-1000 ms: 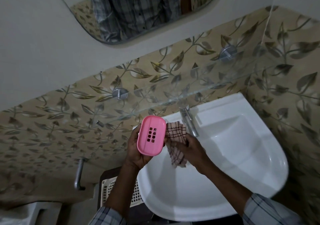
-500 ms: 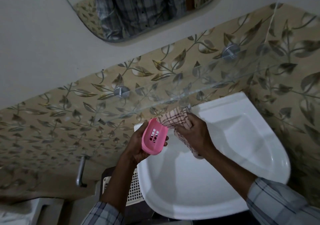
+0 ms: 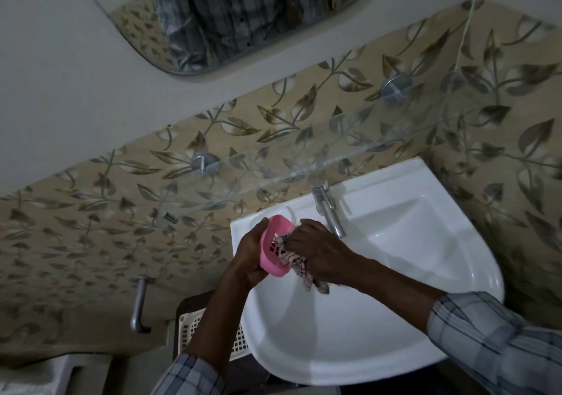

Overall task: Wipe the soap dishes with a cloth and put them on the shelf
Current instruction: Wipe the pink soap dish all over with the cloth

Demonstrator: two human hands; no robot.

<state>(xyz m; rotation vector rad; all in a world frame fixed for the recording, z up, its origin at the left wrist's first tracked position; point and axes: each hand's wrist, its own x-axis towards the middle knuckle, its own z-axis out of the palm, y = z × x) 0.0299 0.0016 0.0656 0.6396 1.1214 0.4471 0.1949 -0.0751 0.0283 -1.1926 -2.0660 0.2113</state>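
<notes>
A pink slotted soap dish (image 3: 272,250) is held on its edge over the left rim of the white basin (image 3: 395,312), gripped from the left by my left hand (image 3: 250,253). My right hand (image 3: 322,253) presses a checked cloth (image 3: 299,268) into the hollow of the dish; a tail of the cloth hangs below my palm. A clear glass shelf (image 3: 304,169) runs along the wall above the basin on two round metal mounts. Nothing stands on the shelf.
A chrome tap (image 3: 330,212) rises just right of my hands. A white perforated basket (image 3: 213,330) sits below the basin's left side. A metal handle (image 3: 138,303) juts from the patterned wall at lower left. A mirror (image 3: 243,14) hangs above.
The dish has been turned from facing me to edge-on and lowered toward the basin. My right hand has pushed the cloth into the dish's hollow.
</notes>
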